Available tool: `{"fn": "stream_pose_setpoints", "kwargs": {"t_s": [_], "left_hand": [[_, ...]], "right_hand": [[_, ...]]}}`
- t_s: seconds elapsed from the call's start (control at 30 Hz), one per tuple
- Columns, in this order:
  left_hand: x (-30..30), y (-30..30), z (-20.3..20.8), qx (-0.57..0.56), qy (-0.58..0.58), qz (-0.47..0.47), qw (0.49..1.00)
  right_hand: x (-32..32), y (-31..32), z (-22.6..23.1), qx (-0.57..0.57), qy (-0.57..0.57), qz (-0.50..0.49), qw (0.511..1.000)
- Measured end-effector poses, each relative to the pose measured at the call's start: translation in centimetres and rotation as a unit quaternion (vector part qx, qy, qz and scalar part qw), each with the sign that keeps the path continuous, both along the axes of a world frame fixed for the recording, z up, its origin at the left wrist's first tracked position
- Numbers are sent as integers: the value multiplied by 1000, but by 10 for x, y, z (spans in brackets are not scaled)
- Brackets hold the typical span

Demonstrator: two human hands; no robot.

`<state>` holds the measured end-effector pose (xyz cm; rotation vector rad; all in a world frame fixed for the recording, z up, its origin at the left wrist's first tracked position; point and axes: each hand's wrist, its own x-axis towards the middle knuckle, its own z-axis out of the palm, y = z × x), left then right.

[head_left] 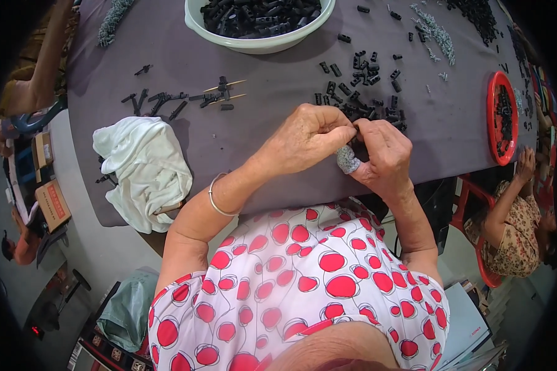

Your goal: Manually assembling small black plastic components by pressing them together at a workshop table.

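Observation:
My left hand (309,137) and my right hand (387,151) meet at the table's near edge, fingertips pinched close together. A small dark piece seems to be between them, but the fingers cover most of it and its kind cannot be made out. Around my right thumb sits a grey speckled wrap (348,161). Just beyond my fingers lies a loose pile of short black plastic tubes with holes (368,74). Further left, longer black assembled pieces (161,100) are scattered, some beside thin wooden sticks (232,83).
A pale bowl (260,44) full of black parts stands at the back. Crumpled white cloth (143,164) covers some pieces at left. Small silvery springs (436,34) lie far right, near a red tray (495,139) of black parts. Other people sit at both sides.

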<state>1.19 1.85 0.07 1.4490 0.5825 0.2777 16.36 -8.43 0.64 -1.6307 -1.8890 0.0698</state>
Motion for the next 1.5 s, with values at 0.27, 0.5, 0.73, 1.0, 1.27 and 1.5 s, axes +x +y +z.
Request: {"fn": "stream_pose_setpoints", "kwargs": {"t_s": [0.27, 0.5, 0.73, 1.0, 1.27, 1.5], "left_hand": [[0, 0, -6, -19, -30, -1, 999], [0, 4, 6, -60, 11, -33, 998], [-1, 1, 5, -75, 2, -1, 997], [-1, 0, 2, -74, -28, -8, 997], [-1, 5, 10, -99, -1, -28, 995], [-2, 5, 9, -109, -2, -29, 994]], "right_hand": [[-5, -1, 6, -54, -39, -18, 998], [-3, -2, 5, -35, 32, -14, 999], [4, -3, 4, 27, 9, 1, 1000], [8, -2, 3, 66, 8, 26, 997], [13, 5, -1, 93, 23, 41, 995], [10, 9, -4, 102, 18, 29, 994]]}}
